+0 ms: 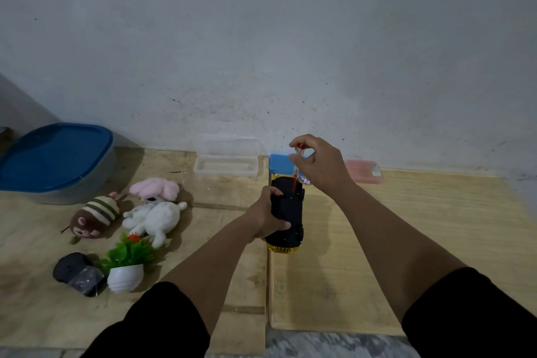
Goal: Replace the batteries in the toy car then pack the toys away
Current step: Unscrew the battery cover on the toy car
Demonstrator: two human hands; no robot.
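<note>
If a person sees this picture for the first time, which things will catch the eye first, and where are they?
In the middle, the left hand holds a toy car upside down on the wooden floor while the right hand stands a red screwdriver on its black underside. To the left lie three plush toys and a small potted plant. A large blue-lidded tub sits at the far left by the wall.

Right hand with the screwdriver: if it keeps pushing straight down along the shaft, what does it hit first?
Most likely the black underside of the toy car, which the left hand steadies. The screwdriver in the right hand seems to touch it already.
</note>
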